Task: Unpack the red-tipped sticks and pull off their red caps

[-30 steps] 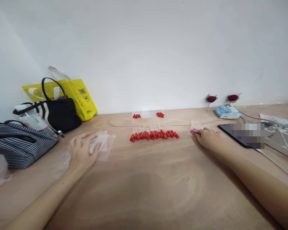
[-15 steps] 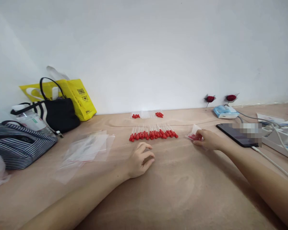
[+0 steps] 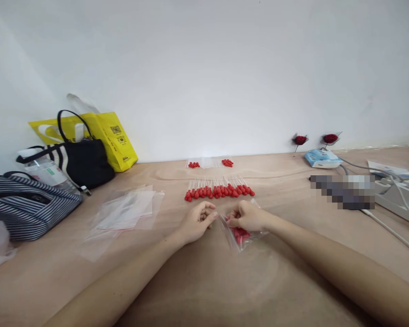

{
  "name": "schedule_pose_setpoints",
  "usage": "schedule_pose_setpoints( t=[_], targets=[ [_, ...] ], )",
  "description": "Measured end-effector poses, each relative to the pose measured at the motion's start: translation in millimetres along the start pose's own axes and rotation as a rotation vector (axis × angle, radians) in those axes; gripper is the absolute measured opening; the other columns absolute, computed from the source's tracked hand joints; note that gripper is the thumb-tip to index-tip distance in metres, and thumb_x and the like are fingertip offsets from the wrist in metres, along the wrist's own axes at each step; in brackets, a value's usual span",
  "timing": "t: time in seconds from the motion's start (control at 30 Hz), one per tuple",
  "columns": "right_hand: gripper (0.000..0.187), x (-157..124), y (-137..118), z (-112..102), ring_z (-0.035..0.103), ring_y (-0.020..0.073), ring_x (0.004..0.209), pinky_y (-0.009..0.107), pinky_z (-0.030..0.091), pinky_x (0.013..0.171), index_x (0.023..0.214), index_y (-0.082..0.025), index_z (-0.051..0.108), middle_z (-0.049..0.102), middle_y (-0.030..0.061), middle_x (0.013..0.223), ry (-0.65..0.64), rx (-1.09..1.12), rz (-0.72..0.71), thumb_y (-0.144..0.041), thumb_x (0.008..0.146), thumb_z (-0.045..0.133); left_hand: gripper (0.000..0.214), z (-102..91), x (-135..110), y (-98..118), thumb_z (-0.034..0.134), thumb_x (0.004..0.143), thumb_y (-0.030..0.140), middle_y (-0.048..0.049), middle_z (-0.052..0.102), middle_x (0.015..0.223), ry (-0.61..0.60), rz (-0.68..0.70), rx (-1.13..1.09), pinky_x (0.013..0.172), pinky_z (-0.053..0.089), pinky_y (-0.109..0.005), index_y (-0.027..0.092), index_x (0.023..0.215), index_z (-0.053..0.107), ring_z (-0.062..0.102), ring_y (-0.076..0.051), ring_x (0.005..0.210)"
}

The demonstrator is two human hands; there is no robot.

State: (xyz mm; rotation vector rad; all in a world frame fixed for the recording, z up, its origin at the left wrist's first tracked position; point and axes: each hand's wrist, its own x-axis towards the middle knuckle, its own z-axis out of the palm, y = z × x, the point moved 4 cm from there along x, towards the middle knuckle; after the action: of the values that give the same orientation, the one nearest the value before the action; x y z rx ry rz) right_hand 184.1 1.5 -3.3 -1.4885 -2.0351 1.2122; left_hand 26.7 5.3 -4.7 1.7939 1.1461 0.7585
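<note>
My right hand (image 3: 247, 216) pinches a small clear zip bag (image 3: 241, 235) with red-tipped pieces inside, held just above the wooden table (image 3: 204, 277) near its middle. My left hand (image 3: 197, 221) is beside it, fingers curled and pinched at the bag's left edge. Just beyond both hands lies a row of several red-tipped white sticks (image 3: 219, 190). Two small clusters of red pieces (image 3: 227, 162) sit farther back by the wall.
A pile of empty clear bags (image 3: 122, 211) lies to the left. Striped bag (image 3: 27, 204), black handbag (image 3: 85, 159) and yellow bag (image 3: 114, 138) stand at far left. A phone (image 3: 342, 193), cables, a power strip (image 3: 400, 200) and a tissue pack (image 3: 322, 159) are at right.
My right hand brought the small bag from the right, by the phone, to the table's middle. My left hand left the pile of clear bags and came to meet it.
</note>
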Motion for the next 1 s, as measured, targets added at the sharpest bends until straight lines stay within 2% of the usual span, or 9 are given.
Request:
schedule_pose_setpoints(
  t=[0.1, 0.2, 0.37, 0.5, 0.57, 0.63, 0.7, 0.8, 1.0],
  targets=[
    [0.024, 14, -7, 9, 0.034, 0.0041, 0.035, 0.017, 0.028, 0.035, 0.045, -0.017, 0.045, 0.039, -0.0071, 0.037, 0.064, 0.144, 0.01, -0.023, 0.065, 0.055, 0.037, -2.3, -2, -4, 0.055, 0.075, 0.037, 0.0022, 0.057, 0.07, -0.015, -0.204, -0.206, 0.049, 0.043, -0.021, 0.019, 0.102, 0.037, 0.053, -0.007, 0.049],
    [0.029, 21, -9, 13, 0.031, 0.0041, 0.033, 0.018, 0.027, 0.034, 0.045, -0.018, 0.041, 0.036, -0.0076, 0.036, 0.063, 0.268, 0.053, -0.028, 0.068, 0.055, 0.048, -1.9, -5, -1, 0.065, 0.07, 0.028, 0.0024, 0.058, 0.067, -0.05, -0.338, -0.354, 0.058, 0.047, -0.024, 0.018, 0.106, 0.035, 0.058, -0.009, 0.055],
    [0.021, 24, -4, 10, 0.037, 0.0052, 0.039, 0.018, 0.029, 0.038, 0.052, -0.017, 0.047, 0.045, -0.0057, 0.043, 0.176, 0.156, 0.01, -0.028, 0.067, 0.057, 0.057, 1.0, -5, 0, 0.071, 0.062, 0.011, 0.0022, 0.059, 0.064, 0.001, -0.439, -0.475, 0.065, 0.049, -0.026, 0.016, 0.107, 0.036, 0.06, -0.01, 0.058],
    [0.012, 13, -11, 6, 0.045, 0.0067, 0.048, 0.018, 0.032, 0.045, 0.065, -0.017, 0.051, 0.052, -0.0042, 0.054, 0.317, 0.025, -0.203, -0.027, 0.068, 0.057, 0.06, 2.8, -3, -2, 0.076, 0.055, 0.011, 0.0032, 0.058, 0.059, 0.05, -0.455, -0.493, 0.063, 0.05, -0.026, 0.013, 0.102, 0.039, 0.06, -0.01, 0.055],
    [0.014, 4, -17, 8, 0.045, 0.0066, 0.049, 0.018, 0.032, 0.046, 0.068, -0.018, 0.051, 0.052, -0.0046, 0.055, 0.323, -0.036, -0.292, -0.03, 0.068, 0.058, 0.059, 3.1, -3, -3, 0.077, 0.052, 0.012, 0.0032, 0.058, 0.058, 0.061, -0.454, -0.506, 0.062, 0.05, -0.026, 0.013, 0.099, 0.041, 0.059, -0.011, 0.055],
    [0.021, -4, -22, 13, 0.044, 0.0066, 0.049, 0.018, 0.029, 0.045, 0.066, -0.018, 0.05, 0.051, -0.0049, 0.055, 0.307, -0.12, -0.322, -0.036, 0.066, 0.061, 0.058, 3.0, -3, -4, 0.078, 0.051, 0.014, 0.0033, 0.059, 0.057, 0.068, -0.448, -0.509, 0.061, 0.049, -0.026, 0.012, 0.097, 0.042, 0.059, -0.011, 0.053],
    [0.028, -9, -25, 16, 0.043, 0.0071, 0.049, 0.019, 0.026, 0.045, 0.063, -0.018, 0.05, 0.052, -0.0046, 0.055, 0.326, -0.209, -0.3, -0.044, 0.063, 0.062, 0.055, 3.2, -3, -4, 0.078, 0.05, 0.016, 0.0031, 0.059, 0.057, 0.052, -0.426, -0.5, 0.058, 0.047, -0.025, 0.012, 0.095, 0.046, 0.058, -0.01, 0.05],
    [0.035, -10, -27, 20, 0.044, 0.0084, 0.05, 0.021, 0.023, 0.045, 0.061, -0.019, 0.052, 0.054, -0.0032, 0.055, 0.354, -0.298, -0.19, -0.053, 0.063, 0.059, 0.045, 3.9, -3, -5, 0.077, 0.052, 0.019, 0.0025, 0.06, 0.057, 0.019, -0.398, -0.479, 0.054, 0.044, -0.022, 0.011, 0.088, 0.052, 0.056, -0.009, 0.048],
    [0.03, -1, -29, 18, 0.047, 0.009, 0.051, 0.021, 0.024, 0.046, 0.06, -0.02, 0.056, 0.056, -0.0027, 0.056, 0.208, -0.305, -0.041, -0.049, 0.064, 0.06, 0.032, 4.1, -2, -5, 0.074, 0.056, 0.014, 0.005, 0.058, 0.052, 0.026, -0.379, -0.456, 0.052, 0.043, -0.019, 0.011, 0.08, 0.053, 0.054, -0.006, 0.046]
  ],
)
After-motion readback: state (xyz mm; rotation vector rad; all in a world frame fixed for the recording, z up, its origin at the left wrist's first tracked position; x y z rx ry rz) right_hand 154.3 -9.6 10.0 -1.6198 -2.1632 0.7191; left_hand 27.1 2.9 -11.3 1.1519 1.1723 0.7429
